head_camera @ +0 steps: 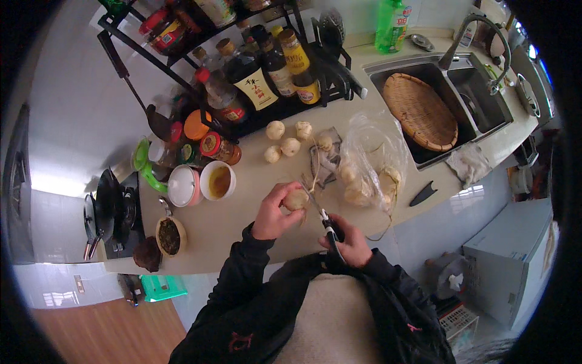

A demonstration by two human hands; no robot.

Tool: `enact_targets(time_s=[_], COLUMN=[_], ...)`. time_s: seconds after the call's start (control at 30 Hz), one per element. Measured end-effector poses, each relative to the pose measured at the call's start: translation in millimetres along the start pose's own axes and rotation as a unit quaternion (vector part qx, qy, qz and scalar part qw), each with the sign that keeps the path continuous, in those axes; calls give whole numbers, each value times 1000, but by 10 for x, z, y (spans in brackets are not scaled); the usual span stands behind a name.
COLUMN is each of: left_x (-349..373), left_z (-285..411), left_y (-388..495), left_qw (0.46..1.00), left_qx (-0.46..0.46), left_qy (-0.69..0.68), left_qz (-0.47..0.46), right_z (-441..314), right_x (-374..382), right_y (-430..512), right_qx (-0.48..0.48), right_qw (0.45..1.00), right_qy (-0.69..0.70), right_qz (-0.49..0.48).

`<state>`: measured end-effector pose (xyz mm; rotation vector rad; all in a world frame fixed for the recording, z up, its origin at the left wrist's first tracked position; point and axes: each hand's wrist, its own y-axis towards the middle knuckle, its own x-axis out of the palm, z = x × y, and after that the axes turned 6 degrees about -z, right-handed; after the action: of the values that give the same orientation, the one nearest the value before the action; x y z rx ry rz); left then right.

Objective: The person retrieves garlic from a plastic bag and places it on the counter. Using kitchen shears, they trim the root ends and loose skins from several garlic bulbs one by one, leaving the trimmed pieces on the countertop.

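My left hand (pixel 276 211) holds a pale round root vegetable (pixel 295 199) over the counter. In my right hand (pixel 349 243) is a pair of scissors (pixel 325 218) with black and white handles; the blades point at the vegetable's upper right side, where a thin root or stem (pixel 317 175) sticks up. Whether the blades touch it, I cannot tell. Several similar vegetables (pixel 290 147) lie behind my left hand. A smaller one (pixel 325 143) rests on a dark patterned cloth (pixel 325 159). To the right, a clear plastic bag (pixel 373 159) holds more of them, with long stringy roots hanging out.
A black blade sheath (pixel 423 194) and a grey rag (pixel 469 164) lie near the front edge. An oval wicker basket (pixel 420 111) leans in the sink (pixel 482 119). On the left stand a bowl of brown liquid (pixel 218 180), a lidded pot (pixel 183 185), jars and a bottle rack (pixel 177 73).
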<state>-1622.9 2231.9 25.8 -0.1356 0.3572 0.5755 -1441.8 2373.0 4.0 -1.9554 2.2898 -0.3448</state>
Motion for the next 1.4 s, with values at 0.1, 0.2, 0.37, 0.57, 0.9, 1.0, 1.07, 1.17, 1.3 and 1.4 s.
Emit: enact_targets(time_s=[0.1,0.2,0.37,0.57,0.9,1.0,1.07,1.17,1.3,1.4], left_x=[-10,-23,-35,-56,-24,-24,-28,-6,7,-9], left_z=[1,16,27,15,82,49,11,-76,-242,-362], left_y=[-33,-41,-49,-43,-18,-22,-37,-37,-11,17], left_qw=[1000,999,998,993,995,995,994,981,827,763], left_qx=[17,10,6,-13,-20,0,12,-67,-91,-115], left_qy=[7,26,53,104,72,77,81,-180,-552,-631], left_qz=[-2,-19,-31,-50,-68,-66,-68,-17,63,88], right_z=[-3,-19,-56,-76,18,60,85,114,139,138], right_x=[22,40,79,63,29,6,-2,-14,-11,13], right_y=[20,30,31,30,4,7,3,-6,-2,-2], right_qx=[9,27,36,64,33,20,21,79,33,33], right_qw=[1000,999,999,997,997,997,997,989,989,994], right_qy=[16,28,10,-39,-66,-73,-70,127,142,96], right_qz=[1,4,20,13,33,30,20,-14,-25,-31])
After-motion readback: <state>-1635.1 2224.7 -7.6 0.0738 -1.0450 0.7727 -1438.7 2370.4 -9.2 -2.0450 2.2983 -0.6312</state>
